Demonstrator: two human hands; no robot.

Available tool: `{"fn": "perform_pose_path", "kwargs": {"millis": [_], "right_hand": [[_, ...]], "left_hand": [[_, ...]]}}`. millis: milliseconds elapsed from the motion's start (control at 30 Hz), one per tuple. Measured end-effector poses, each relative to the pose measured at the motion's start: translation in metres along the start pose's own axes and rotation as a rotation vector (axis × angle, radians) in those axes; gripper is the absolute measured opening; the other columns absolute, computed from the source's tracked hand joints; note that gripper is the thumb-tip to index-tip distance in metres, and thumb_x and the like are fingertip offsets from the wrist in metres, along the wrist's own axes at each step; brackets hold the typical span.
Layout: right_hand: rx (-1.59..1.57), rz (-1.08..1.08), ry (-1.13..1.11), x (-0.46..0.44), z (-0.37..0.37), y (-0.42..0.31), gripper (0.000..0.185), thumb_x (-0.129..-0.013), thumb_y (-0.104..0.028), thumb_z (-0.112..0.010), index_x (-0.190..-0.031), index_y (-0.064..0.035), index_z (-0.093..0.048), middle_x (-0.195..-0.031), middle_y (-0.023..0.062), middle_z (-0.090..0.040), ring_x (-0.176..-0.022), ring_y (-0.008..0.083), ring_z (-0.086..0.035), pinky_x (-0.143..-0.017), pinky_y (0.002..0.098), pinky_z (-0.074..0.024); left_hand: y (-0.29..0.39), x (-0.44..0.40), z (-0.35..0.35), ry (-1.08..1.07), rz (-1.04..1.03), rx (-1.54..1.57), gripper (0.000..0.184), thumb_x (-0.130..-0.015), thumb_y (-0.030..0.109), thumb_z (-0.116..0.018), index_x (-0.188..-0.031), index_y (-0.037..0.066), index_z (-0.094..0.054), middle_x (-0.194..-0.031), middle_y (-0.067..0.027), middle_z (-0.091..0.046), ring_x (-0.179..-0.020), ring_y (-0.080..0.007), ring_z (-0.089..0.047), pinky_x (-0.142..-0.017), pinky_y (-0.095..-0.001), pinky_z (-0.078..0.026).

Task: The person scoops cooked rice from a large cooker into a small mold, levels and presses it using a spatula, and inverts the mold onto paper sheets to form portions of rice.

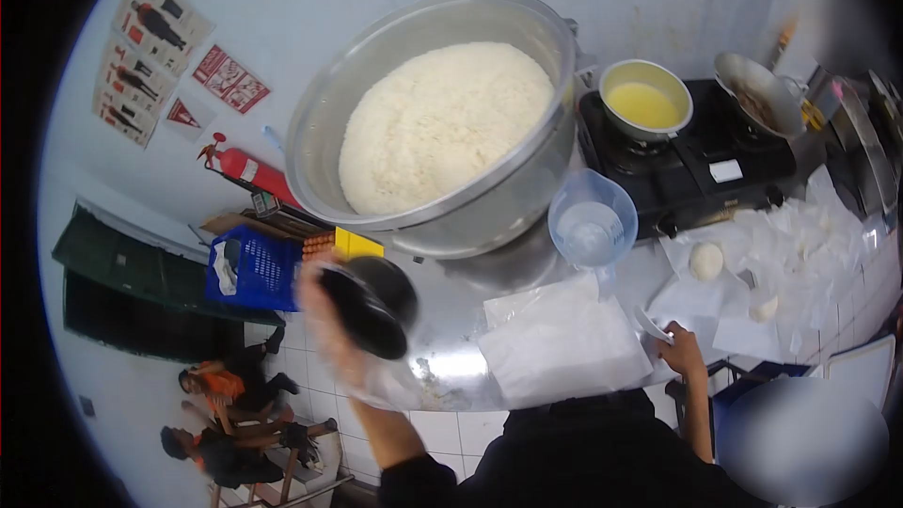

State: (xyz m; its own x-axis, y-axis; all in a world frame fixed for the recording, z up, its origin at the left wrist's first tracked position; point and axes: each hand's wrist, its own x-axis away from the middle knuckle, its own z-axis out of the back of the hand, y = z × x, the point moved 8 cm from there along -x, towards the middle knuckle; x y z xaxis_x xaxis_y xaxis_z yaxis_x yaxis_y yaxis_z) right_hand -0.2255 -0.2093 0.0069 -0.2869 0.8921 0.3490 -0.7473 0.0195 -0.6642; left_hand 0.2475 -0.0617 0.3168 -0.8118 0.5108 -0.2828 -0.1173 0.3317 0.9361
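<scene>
My left hand (331,325), smeared by motion, is wrapped round a black bowl (365,309) at the left end of the metal table. Clear plastic hangs about its wrist. At the table's right front, my right hand (682,354) grips a pale utensil (653,325), perhaps a spoon; its far part is hard to make out. Between the hands lies a stack of white paper sheets (564,348). Behind it stands a huge metal basin (428,230) heaped with white rice (447,127). A translucent blue measuring jug (593,216) with clear liquid sits right of the basin.
A black gas stove (696,179) carries a pot of yellow liquid (647,105) and a wok (760,89). Rice balls (706,261) rest on papers at right. A blue crate (249,268) and fire extinguisher (252,169) are left. Two people (235,423) sit beyond the table.
</scene>
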Motion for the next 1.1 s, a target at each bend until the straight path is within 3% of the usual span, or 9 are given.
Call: {"fn": "perform_pose_path", "kwargs": {"millis": [100,200,233,300,367,467,667,767,1100], "right_hand": [[0.159,-0.075,-0.032,-0.02,0.029,-0.002,0.021,-0.081,-0.014,-0.069,-0.094,0.0015,-0.062,-0.065,0.0168,-0.068,-0.062,0.0276,-0.07,-0.064,0.0392,-0.0539],[0.264,-0.085,0.014,-0.041,0.045,0.007,0.024,-0.081,-0.014,-0.069,-0.095,0.0033,-0.061,-0.064,0.0165,-0.068,-0.063,0.0276,-0.071,-0.064,0.0389,-0.0543],[0.261,-0.105,0.023,-0.045,0.052,0.002,0.025,-0.081,-0.014,-0.069,-0.096,0.0038,-0.061,-0.064,0.0165,-0.068,-0.063,0.0276,-0.071,-0.065,0.0388,-0.0543],[0.263,-0.119,0.011,-0.051,0.061,-0.008,0.027,-0.081,-0.015,-0.069,-0.097,0.0044,-0.061,-0.064,0.0167,-0.068,-0.063,0.0277,-0.071,-0.064,0.0385,-0.0544],[0.246,-0.127,-0.034,-0.058,0.062,-0.015,0.028,-0.08,-0.015,-0.069,-0.098,0.0046,-0.061,-0.064,0.017,-0.068,-0.062,0.0275,-0.071,-0.064,0.0377,-0.0545],[0.186,-0.17,-0.123,-0.067,0.061,-0.021,0.028,-0.08,-0.016,-0.069,-0.097,0.0048,-0.061,-0.065,0.0172,-0.069,-0.062,0.0272,-0.071,-0.063,0.0361,-0.0549],[0.147,-0.27,-0.168,-0.073,0.074,-0.01,0.022,-0.081,-0.017,-0.07,-0.093,-0.0012,-0.06,-0.061,0.0122,-0.068,-0.059,0.0234,-0.07,-0.063,0.0356,-0.0541],[0.224,-0.248,-0.154,-0.084,0.079,-0.021,0.021,-0.082,-0.016,-0.069,-0.093,-0.0014,-0.059,-0.061,0.0128,-0.068,-0.059,0.0262,-0.069,-0.063,0.0371,-0.054],[0.167,-0.109,-0.156,-0.103,0.066,-0.03,0.022,-0.082,-0.01,-0.066,-0.097,0.0035,-0.057,-0.067,0.0186,-0.068,-0.062,0.0282,-0.071,-0.059,0.0384,-0.053]], "left_hand": [[0.068,-0.084,-0.039,-0.128,-0.284,-0.042,0.041,-0.102,0.025,-0.04,-0.132,-0.003,-0.046,-0.126,-0.0164,-0.054,-0.112,-0.028,-0.057,-0.104,-0.0395,-0.041],[0.072,-0.137,-0.158,-0.322,-1.231,-1.525,0.037,-0.102,0.021,-0.04,-0.127,-0.005,-0.051,-0.114,-0.0255,-0.06,-0.103,-0.0379,-0.059,-0.093,-0.0459,-0.046],[0.039,-0.162,-0.186,-0.438,-1.083,-1.651,0.041,-0.101,0.029,-0.044,-0.119,-0.006,-0.055,-0.105,-0.0255,-0.061,-0.095,-0.0386,-0.06,-0.086,-0.0471,-0.047],[-0.002,-0.201,-0.236,-0.488,-0.436,-1.674,0.044,-0.099,0.035,-0.047,-0.113,-0.006,-0.057,-0.097,-0.0243,-0.06,-0.09,-0.0375,-0.061,-0.084,-0.0449,-0.048],[-0.06,-0.224,-0.271,-0.678,-0.598,-1.659,0.056,-0.094,0.048,-0.052,-0.112,-0.005,-0.055,-0.103,-0.0252,-0.058,-0.09,-0.0379,-0.061,-0.082,-0.0465,-0.05],[-0.1,-0.218,-0.303,-0.779,-0.725,-1.574,0.056,-0.095,0.048,-0.051,-0.11,-0.006,-0.054,-0.104,-0.023,-0.057,-0.092,-0.0359,-0.061,-0.08,-0.0444,-0.051],[-0.106,-0.214,-0.298,-0.68,-0.838,-1.739,0.051,-0.096,0.045,-0.051,-0.107,-0.004,-0.055,-0.102,-0.0199,-0.056,-0.092,-0.0305,-0.06,-0.077,-0.0409,-0.052],[-0.122,-0.22,-0.28,-0.888,-0.649,-1.834,0.052,-0.096,0.045,-0.051,-0.104,-0.006,-0.055,-0.1,-0.0199,-0.056,-0.089,-0.0306,-0.059,-0.075,-0.0424,-0.052],[-0.179,-0.185,-0.279,-1.042,-0.555,-1.605,0.055,-0.095,0.047,-0.051,-0.092,-0.007,-0.059,-0.097,-0.0236,-0.057,-0.088,-0.0354,-0.06,-0.075,-0.0431,-0.052]]}}
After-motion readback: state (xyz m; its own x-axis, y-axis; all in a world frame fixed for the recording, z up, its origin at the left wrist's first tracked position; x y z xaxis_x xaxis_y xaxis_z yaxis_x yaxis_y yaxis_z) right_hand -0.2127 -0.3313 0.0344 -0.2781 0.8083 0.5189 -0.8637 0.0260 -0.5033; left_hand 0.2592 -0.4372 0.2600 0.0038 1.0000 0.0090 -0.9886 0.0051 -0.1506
